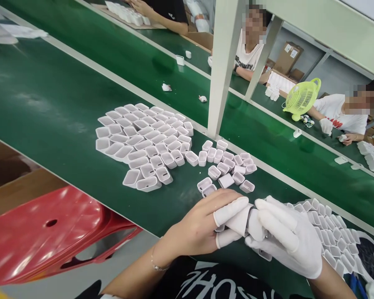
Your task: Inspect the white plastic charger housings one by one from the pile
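left hand + right hand: grip closed on white case | empty open shells on belt

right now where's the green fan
In the head view the green fan stands at the upper right, on the far side of the green belt, right of the white post and beside a seated person's gloved hand.

Factory assembly line, seen through my head camera.

I see a long green conveyor belt, hundreds of identical white plastic shells laid out in batches, other workers seated opposite, and cardboard cartons stacked behind.
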A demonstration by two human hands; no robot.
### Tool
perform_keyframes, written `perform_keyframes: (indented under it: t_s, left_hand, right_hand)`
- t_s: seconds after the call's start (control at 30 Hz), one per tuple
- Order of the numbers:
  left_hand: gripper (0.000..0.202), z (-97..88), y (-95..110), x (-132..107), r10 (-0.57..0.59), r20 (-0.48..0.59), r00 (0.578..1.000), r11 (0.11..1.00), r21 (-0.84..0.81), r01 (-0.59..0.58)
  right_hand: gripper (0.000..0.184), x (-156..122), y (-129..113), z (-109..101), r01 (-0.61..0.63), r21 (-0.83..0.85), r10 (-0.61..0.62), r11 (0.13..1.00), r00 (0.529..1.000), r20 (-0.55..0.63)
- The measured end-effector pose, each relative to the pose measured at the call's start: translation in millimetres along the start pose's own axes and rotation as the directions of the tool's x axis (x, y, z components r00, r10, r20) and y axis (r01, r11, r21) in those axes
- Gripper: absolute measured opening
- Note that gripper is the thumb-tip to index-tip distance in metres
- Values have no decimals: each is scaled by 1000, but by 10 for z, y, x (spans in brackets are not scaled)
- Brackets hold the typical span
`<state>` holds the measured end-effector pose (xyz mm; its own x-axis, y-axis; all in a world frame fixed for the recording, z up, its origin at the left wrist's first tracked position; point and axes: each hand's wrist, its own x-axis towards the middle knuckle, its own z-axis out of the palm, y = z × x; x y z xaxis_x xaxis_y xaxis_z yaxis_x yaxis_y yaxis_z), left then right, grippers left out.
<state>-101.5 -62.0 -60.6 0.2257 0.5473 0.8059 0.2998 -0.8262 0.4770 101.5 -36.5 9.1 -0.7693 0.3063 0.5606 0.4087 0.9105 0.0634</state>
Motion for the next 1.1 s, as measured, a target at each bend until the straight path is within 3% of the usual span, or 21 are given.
perform_keyframes:
  t_s: [0.3,0.53,0.6,0.63,0.7,0.77,0.87,0.93,1.1]
  left_hand:
    - [55,33,-19,-65,-27,-23,999,1000,-13,27]
    - [54,114,-17,-130,-105,-70,992,986,-135,95]
    - [52,157,-12,-134,-161,-91,983,968,-209,139]
    - [51,177,-13,-135,-176,-100,979,961,-233,149]
    - [50,212,-21,-138,-183,-112,977,959,-238,153]
    - [49,231,-36,-147,-183,-103,978,965,-207,159]
    - [49,228,-55,-164,-184,-64,981,977,-125,175]
    - [52,214,-61,-167,-154,-43,987,986,-72,151]
    - [49,190,-81,-133,-174,-14,985,983,-54,173]
  right_hand:
    - [26,160,-65,-65,-62,130,43,989,988,145]
    - [20,89,-26,30,-136,250,71,959,964,254]
    - [41,53,-4,96,-295,407,160,864,929,334]
    - [52,34,2,130,-411,492,223,767,891,396]
    - [62,5,-3,191,-635,596,340,491,770,541]
    - [61,-4,-30,236,-774,581,429,254,628,650]
    - [56,16,-93,285,-852,509,537,122,488,687]
    - [50,43,-129,324,-852,517,571,81,465,677]
    - [42,131,-89,438,-775,632,593,6,511,622]
